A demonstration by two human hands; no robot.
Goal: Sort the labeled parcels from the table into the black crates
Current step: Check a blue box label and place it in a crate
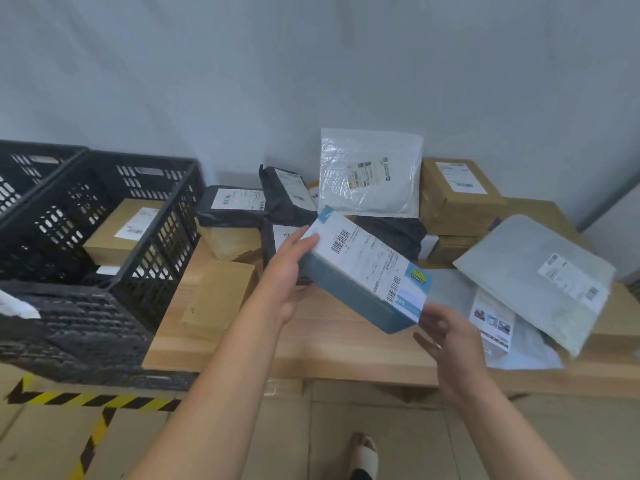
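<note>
Tabletop (329,344) of pale wood fills most of my view, and its near edge runs just in front of me. At its left end stands the near black crate (156,233), with a second crate (31,168) behind it. A brown carton (117,230) already lies inside the near one. Parcels are heaped along the wall: a grey mailer (540,271) on the right, a white bubble mailer (370,174) propped upright, stacked brown boxes (457,195) and dark poly bags (235,209).

I have the blue-grey box (353,292) up off the table, over its middle. It is tilted, label up, with the far end higher. It looks like stiff card with square corners, and I judge it light, since it rides on so little grip. The faces look smooth and the label glossy, so it could slide. The short ends are the best places to hold it.

My left hand (287,271) lies against the far end with the fingers nearly straight along it, pressing rather than wrapping. I cannot see the thumb. My right hand (450,334) is spread and blurred at the near corner, and I cannot tell whether it touches the box.

The way left to the crate is open above a flat cardboard parcel (221,296). The crate's rim stands higher than the tabletop, so I judge the box must clear it.
</note>
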